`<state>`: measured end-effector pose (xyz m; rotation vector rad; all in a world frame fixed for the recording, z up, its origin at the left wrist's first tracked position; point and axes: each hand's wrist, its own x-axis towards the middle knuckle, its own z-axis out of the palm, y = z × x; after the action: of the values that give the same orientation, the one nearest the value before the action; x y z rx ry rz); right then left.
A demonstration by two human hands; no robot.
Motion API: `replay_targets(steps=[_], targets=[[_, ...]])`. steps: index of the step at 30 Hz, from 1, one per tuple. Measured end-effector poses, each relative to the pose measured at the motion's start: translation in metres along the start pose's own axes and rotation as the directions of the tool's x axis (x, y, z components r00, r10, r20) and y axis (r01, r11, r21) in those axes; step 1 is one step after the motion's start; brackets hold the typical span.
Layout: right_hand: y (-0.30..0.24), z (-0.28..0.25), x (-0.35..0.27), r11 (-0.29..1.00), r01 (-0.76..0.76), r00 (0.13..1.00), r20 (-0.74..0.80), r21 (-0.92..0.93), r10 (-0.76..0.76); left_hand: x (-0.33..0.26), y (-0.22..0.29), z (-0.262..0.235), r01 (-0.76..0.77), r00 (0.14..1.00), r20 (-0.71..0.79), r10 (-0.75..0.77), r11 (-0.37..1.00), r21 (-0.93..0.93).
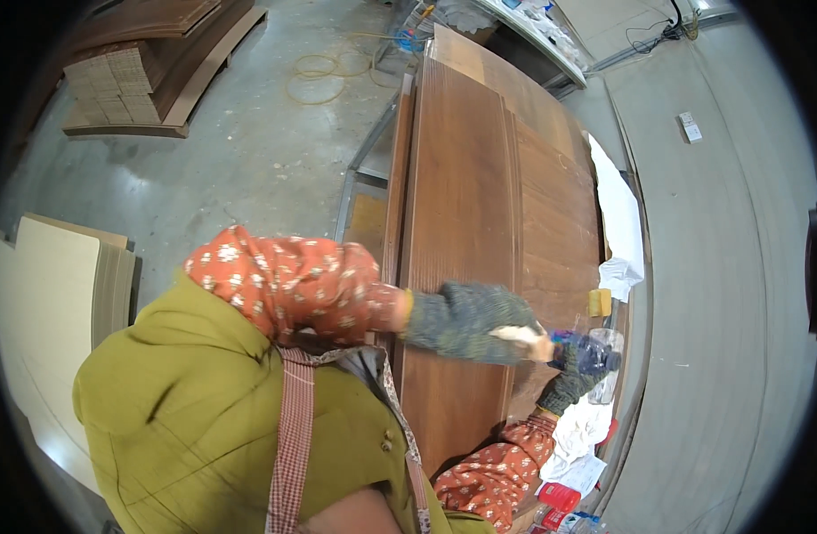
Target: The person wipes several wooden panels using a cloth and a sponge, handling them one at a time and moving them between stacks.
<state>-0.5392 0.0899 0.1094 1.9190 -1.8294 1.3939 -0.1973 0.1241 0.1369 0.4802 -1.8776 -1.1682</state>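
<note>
My left hand (475, 322), in a grey knit glove, reaches across a brown wood-grain panel (466, 205). It is smeared by motion, with its fingers drawn together around a pale piece (515, 335) that I cannot make out. Just beyond its fingertips is a dark blue bottle (590, 354), and my right hand (570, 384), also gloved, is closed on it from the near side. A clear plastic container (611, 343) sits right behind the bottle; whether they touch is hidden. Both arms wear red flowered sleeves.
Along the panel's right edge lie a yellow sponge block (599, 303), white sheeting (615, 214) and crumpled white paper (579, 436). Red-labelled bottles (558, 497) stand at the near right. Stacked boards (115, 84) and pale panels (66, 276) are on the left; a yellow hose (319, 80) coils on the floor.
</note>
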Motion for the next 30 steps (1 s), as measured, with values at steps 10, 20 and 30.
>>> replay_targets(steps=[10, 20, 30], targets=[[0.061, -0.047, -0.045, 0.692, -0.698, 0.697, 0.051, -0.186, 0.716, -0.055, -0.084, -0.101, -0.249, 0.961, 0.163, 0.223, 0.446, 0.859], [0.001, -0.047, -0.098, 0.667, -0.717, 0.688, -0.056, -0.201, 0.723, 0.012, -0.178, -0.348, 0.116, 0.972, -0.197, 0.127, 0.470, 0.875], [-0.082, -0.019, -0.135, 0.736, -0.279, 0.842, 0.211, -0.616, 0.496, -0.035, -0.137, -0.145, -0.158, 0.923, -0.067, 0.378, 0.534, 0.830]])
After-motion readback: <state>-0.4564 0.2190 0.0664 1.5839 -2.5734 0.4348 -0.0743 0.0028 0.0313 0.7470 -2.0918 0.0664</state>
